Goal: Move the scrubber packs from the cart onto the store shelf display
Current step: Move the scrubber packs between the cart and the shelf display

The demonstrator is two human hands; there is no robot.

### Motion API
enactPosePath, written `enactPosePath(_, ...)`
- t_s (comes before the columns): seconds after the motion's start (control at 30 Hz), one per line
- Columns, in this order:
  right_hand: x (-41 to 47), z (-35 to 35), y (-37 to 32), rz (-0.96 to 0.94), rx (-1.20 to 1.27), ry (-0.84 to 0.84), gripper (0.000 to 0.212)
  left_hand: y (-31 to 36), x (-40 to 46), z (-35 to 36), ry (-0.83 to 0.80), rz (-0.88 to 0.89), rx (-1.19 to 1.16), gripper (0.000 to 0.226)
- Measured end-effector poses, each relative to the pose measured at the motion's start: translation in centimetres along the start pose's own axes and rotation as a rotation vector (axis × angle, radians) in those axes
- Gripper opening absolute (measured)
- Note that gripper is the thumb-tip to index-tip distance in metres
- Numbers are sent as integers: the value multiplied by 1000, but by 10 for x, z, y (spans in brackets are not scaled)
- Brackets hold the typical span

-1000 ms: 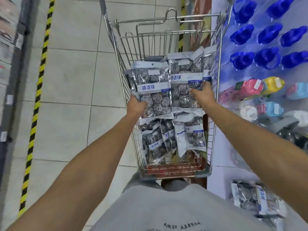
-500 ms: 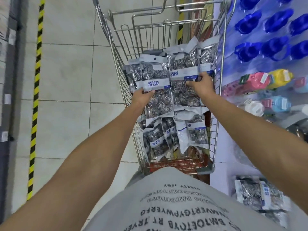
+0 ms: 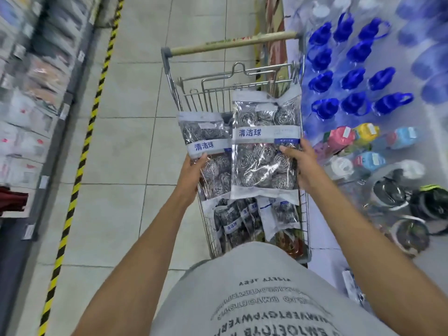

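Both packs have come up out of the cart point(image 3: 304, 195) since a moment ago, when they sat lower among the pile. Now my left hand point(image 3: 191, 175) pinches the smaller scrubber pack point(image 3: 206, 141) by its lower left edge, and my right hand point(image 3: 301, 163) grips the larger scrubber pack point(image 3: 263, 144) along its right side, thumb on its face. Each pack stands upright, long axis running away from me. As I judge it, the shelf display point(image 3: 322, 241) lies to my right, so my right hand is nearer. More packs point(image 3: 232, 224) lie in the cart below; my fingers behind the packs are hidden, and the display's near end is cut off
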State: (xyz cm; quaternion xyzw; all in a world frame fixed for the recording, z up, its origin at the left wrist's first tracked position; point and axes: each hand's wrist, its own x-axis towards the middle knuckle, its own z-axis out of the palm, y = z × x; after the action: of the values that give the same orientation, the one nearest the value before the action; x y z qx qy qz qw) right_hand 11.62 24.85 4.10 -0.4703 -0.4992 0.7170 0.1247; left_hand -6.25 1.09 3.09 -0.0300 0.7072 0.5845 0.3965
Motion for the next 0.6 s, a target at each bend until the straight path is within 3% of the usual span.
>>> enactPosePath(0.13,-59,1,17,8,28,-10,111,-4,-36,-16,-84,5,-86,52)
enactPosePath(0.3,-130,8,50,-35,77,80,80,-20,-67,-44,-306,-81,-9,57)
enactPosePath(0.5,-221,20,119,5,126,249,66,-52,-92,-75,-476,-226,8,84)
enactPosePath(0.6,-271,24,154,67,205,352,72,-70,-107,-82,-552,-248,57,93)
